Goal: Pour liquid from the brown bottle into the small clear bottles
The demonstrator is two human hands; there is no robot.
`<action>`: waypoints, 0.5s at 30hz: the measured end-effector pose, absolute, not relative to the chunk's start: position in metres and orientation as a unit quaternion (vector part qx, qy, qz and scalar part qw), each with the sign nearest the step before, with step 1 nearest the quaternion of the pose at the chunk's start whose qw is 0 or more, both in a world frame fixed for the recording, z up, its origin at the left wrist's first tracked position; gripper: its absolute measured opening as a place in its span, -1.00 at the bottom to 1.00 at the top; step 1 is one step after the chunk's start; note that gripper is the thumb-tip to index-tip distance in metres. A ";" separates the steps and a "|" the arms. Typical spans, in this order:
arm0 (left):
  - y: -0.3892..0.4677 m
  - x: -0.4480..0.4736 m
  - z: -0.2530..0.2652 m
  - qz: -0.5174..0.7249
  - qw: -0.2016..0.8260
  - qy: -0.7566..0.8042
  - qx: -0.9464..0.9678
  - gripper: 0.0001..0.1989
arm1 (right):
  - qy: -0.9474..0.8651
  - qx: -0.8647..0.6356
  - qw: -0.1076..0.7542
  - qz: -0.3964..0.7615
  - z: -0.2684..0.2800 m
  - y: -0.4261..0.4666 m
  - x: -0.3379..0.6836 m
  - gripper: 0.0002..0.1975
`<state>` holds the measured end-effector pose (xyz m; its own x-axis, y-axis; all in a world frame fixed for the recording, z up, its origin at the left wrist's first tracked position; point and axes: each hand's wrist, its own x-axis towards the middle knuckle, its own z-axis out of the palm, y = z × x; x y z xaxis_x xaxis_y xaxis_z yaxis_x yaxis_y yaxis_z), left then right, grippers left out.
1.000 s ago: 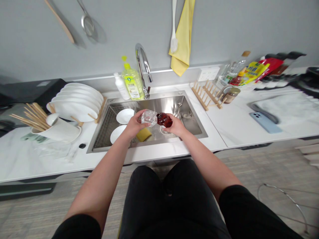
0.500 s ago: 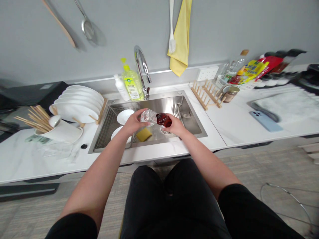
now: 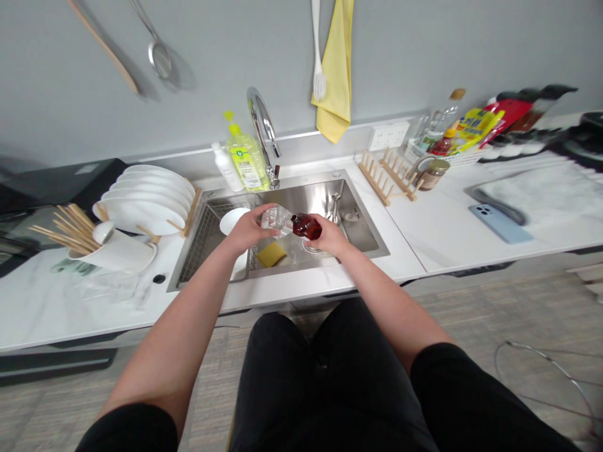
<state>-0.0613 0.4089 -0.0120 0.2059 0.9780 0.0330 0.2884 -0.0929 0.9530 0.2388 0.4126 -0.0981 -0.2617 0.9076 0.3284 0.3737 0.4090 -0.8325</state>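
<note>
Over sink (image 3: 311, 198): clear container (image 3: 277, 221), red bottle (image 3: 308, 226)

Over the sink (image 3: 306, 198), my left hand (image 3: 249, 231) holds a clear cup (image 3: 276, 221) and my right hand (image 3: 328, 236) a dark red bottle (image 3: 307, 226), tilted, its mouth pointing left, close to the cup. A yellow sponge (image 3: 271, 254) lies in the sink below my hands, toward the near side. To the left, a white dish (image 3: 233, 220) sits in a wire basket (image 3: 204, 246). Behind the sink stands the tap (image 3: 259, 116), with a soap bottle (image 3: 247, 164) and a white bottle (image 3: 227, 168) just to its left. Farther left I see white plates (image 3: 141, 208) standing on edge and chopsticks (image 3: 73, 231) in a white holder (image 3: 125, 258). On the right, a jar (image 3: 433, 174) stands beside a wooden rack (image 3: 399, 178).
</note>
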 end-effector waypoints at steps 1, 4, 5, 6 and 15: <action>0.409 -0.061 -0.011 0.380 0.447 0.504 0.634 0.11 | -0.727 -0.441 0.419 0.319 -0.098 0.413 0.239 -0.08; 0.408 -0.061 -0.007 0.374 0.436 0.510 0.640 0.10 | -0.728 -0.437 0.421 0.320 -0.098 0.412 0.239 -0.07; 0.407 -0.061 -0.005 0.373 0.432 0.512 0.641 0.10 | -0.729 -0.435 0.421 0.320 -0.098 0.412 0.239 -0.07; 0.406 -0.060 -0.003 0.371 0.429 0.514 0.643 0.09 | -0.729 -0.435 0.421 0.320 -0.098 0.412 0.239 -0.07; 0.408 -0.060 0.004 0.354 0.411 0.521 0.660 0.09 | -0.730 -0.433 0.417 0.324 -0.098 0.413 0.239 -0.07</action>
